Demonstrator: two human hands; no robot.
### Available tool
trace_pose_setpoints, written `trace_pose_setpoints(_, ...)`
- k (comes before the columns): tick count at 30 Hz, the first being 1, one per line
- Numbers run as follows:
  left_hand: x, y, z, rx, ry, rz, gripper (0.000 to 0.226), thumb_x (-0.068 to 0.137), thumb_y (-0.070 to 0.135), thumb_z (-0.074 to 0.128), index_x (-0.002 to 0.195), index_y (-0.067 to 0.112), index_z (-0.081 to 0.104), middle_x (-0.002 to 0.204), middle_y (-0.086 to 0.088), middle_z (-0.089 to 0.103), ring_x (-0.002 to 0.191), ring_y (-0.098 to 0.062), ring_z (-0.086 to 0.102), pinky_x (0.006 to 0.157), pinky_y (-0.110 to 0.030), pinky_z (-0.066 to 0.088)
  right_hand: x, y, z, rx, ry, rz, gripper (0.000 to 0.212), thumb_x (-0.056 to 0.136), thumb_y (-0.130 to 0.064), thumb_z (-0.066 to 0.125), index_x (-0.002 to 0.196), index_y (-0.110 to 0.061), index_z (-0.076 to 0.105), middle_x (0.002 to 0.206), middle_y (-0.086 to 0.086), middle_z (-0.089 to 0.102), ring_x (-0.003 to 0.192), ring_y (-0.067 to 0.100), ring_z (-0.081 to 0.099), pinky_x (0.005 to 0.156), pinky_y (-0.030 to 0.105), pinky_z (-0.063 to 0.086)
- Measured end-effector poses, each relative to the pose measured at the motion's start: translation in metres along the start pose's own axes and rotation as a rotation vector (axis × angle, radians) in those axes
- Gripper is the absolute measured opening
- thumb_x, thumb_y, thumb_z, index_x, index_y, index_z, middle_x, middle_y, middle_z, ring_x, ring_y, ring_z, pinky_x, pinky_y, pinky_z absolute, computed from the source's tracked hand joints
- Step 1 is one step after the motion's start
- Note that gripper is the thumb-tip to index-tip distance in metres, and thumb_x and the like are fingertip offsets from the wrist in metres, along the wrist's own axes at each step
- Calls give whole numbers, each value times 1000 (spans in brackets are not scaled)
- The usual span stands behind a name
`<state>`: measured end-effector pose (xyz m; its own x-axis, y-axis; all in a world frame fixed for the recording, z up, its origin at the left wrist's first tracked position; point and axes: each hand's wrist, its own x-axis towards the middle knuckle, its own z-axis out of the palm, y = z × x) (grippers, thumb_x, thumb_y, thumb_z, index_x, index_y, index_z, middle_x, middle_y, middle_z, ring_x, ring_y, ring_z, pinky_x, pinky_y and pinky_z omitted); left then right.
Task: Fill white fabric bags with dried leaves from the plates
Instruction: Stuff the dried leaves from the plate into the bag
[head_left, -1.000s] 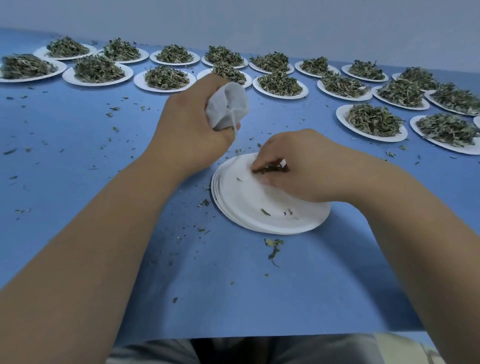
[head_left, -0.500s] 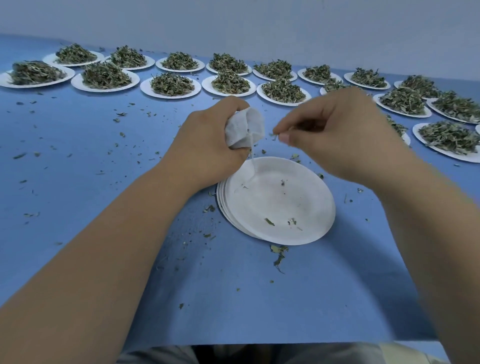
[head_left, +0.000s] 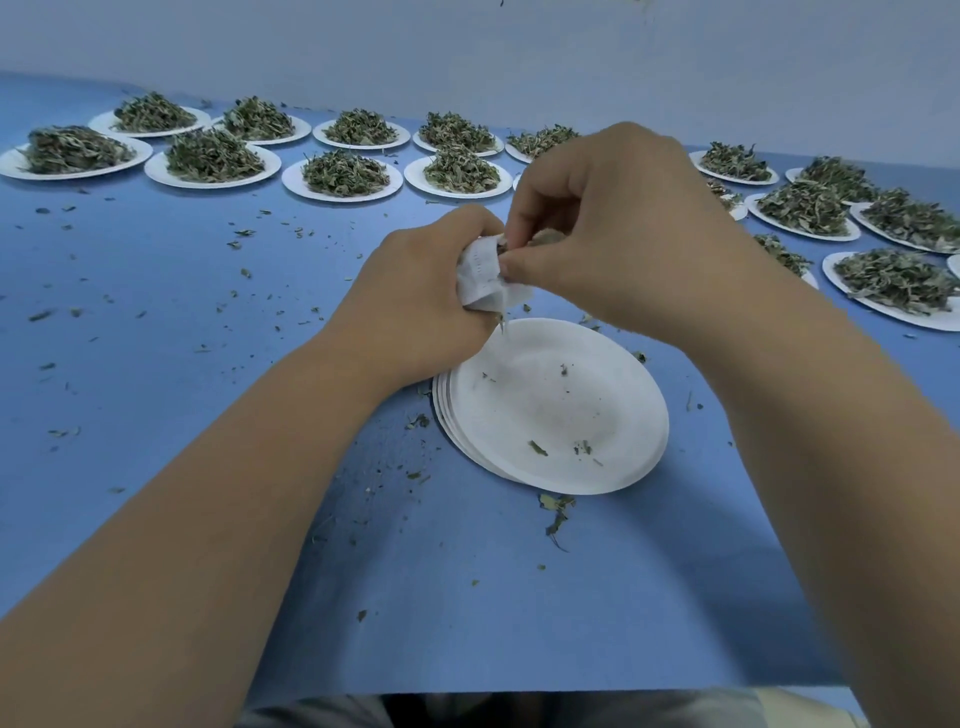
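1. The white bag (head_left: 485, 278) that my left hand (head_left: 421, 301) grips is thin cloth, matt, crumpled into soft folds, with a stitched seam along one edge.
2. The dried leaves (head_left: 213, 156) heaped on the far plates (head_left: 260, 174) look brittle, curled and rough, a dull grey-green with no shine; the few that my right hand (head_left: 613, 234) pinches look the same.
3. The stack of plates (head_left: 556, 410) below my hands is white paper or pressed pulp (I cannot tell which), smooth and matt, dusted with leaf crumbs.
4. The table cover (head_left: 156, 322) is a blue sheet, smooth and matt.
5. The wall (head_left: 467, 47) is pale and matt.
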<state>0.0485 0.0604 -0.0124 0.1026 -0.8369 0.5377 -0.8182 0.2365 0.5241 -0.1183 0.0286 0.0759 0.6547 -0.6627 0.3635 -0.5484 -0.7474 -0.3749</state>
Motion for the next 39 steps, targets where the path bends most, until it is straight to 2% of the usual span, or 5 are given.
trace_pose_setpoints(10, 9, -8, 9, 32, 121, -56, 41, 79, 28, 71, 79, 55, 40, 76, 17, 53, 65, 10, 47, 56, -17, 39, 2, -2, -7, 210, -108, 80, 31, 86, -4, 73, 96, -33, 79, 90, -12, 76, 87, 10, 74, 80, 37, 62)
trace_pose_setpoints(14, 5, 0, 1, -83, 136, -80, 36, 76, 32, 73, 79, 53, 43, 82, 35, 56, 69, 14, 51, 60, -2, 39, 14, -4, -8, 156, -122, 49, 25, 89, -6, 67, 87, -31, 66, 95, -15, 72, 79, -6, 68, 52, 6, 45)
trace_pose_setpoints(26, 8, 1, -3, -197, 126, -173, 35, 82, 22, 77, 88, 44, 50, 73, 31, 58, 69, 18, 54, 58, -4, 39, 25, -3, 3, 34, 7, -80, 3, 92, -21, 68, 93, -22, 65, 93, -9, 74, 67, -10, 57, 58, 8, 40)
trace_pose_setpoints(33, 8, 2, -6, -252, 161, -257, 26, 81, 32, 75, 97, 42, 58, 84, 24, 65, 75, 12, 59, 56, -2, 39, 17, 0, 17, -66, 17, -111, 47, 109, -48, 35, 105, -26, 76, 127, -12, 63, 134, 14, 40, 114, 42, 29)
trace_pose_setpoints(39, 9, 3, -7, -270, 166, -268, 29, 81, 28, 77, 100, 43, 60, 87, 24, 64, 80, 17, 57, 59, 0, 39, 16, 7, 25, 234, 33, -51, 58, 110, -49, 27, 103, -14, 73, 126, -2, 64, 121, 2, 48, 96, 10, 34)
